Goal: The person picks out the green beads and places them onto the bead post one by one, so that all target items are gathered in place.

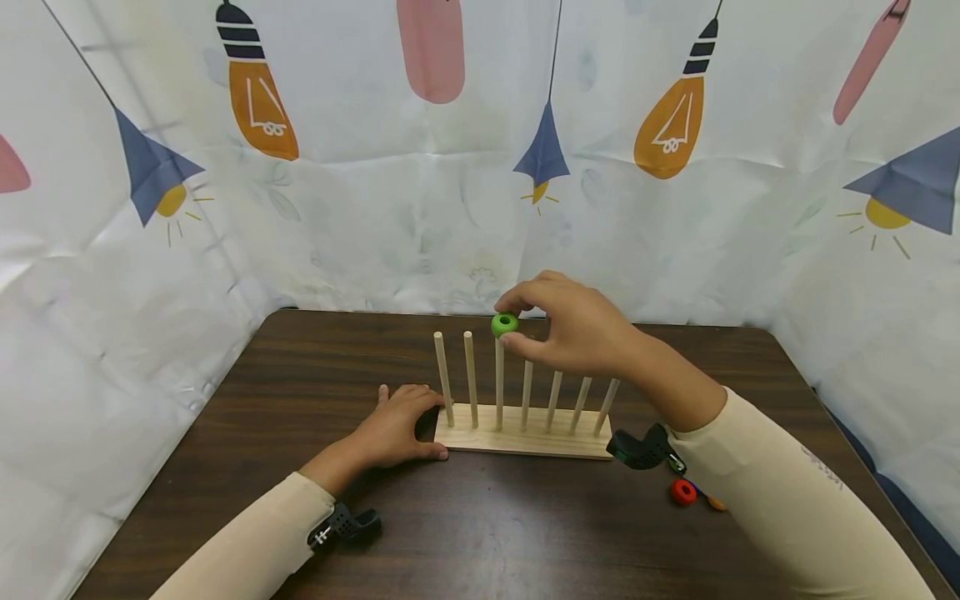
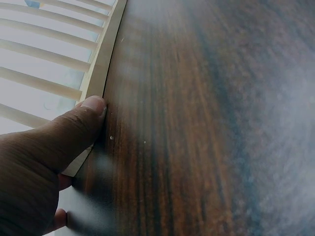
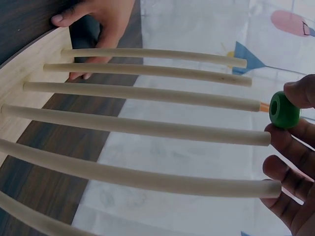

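Note:
A pale wooden peg rack [image 1: 525, 444] with a row of several upright pegs stands on the dark table. My left hand [image 1: 397, 427] grips its left end, the thumb [image 2: 91, 110] along the front edge and other fingers round the end. Thumb and finger of my right hand [image 1: 577, 325] pinch a round green bead [image 1: 505, 325] with a hole. In the right wrist view the green bead [image 3: 284, 111] is just off the tip of the third peg [image 3: 197, 97] from the left, with a small gap between. The remaining right fingers are near the tips of neighbouring pegs.
A red bead [image 1: 683, 492] lies on the table [image 1: 495, 533] to the right of the rack. An orange bead [image 1: 717, 503] shows beside it, partly behind the right sleeve [image 1: 795, 492]. A printed white curtain [image 1: 465, 225] hangs behind the table.

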`<state>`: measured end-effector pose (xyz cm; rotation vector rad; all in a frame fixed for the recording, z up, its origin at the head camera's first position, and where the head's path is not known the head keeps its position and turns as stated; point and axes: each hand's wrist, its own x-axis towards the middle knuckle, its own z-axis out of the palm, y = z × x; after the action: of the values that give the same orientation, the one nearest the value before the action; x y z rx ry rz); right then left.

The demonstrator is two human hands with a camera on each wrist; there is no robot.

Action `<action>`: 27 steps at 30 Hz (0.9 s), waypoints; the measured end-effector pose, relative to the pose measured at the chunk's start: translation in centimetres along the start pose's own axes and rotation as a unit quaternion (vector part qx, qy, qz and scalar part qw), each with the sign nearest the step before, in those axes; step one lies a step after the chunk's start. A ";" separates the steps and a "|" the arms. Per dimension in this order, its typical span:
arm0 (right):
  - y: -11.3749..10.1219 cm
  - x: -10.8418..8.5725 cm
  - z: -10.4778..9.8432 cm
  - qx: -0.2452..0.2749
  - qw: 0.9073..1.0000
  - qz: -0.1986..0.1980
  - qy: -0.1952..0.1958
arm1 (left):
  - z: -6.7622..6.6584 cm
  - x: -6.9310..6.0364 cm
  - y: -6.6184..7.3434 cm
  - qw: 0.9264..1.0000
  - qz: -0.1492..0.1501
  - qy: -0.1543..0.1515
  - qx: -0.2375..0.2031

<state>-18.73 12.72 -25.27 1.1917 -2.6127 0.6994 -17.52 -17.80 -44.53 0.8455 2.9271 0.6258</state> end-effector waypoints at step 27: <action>-1.0 2.1 1.3 0.018 1.000 -0.003 -0.015 | 0.1 -0.1 -0.1 1.000 0.001 0.004 -0.002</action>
<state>-19.27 10.14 -25.28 1.2294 -2.6293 0.7368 -17.49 -17.86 -44.71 0.8488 2.9312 0.6354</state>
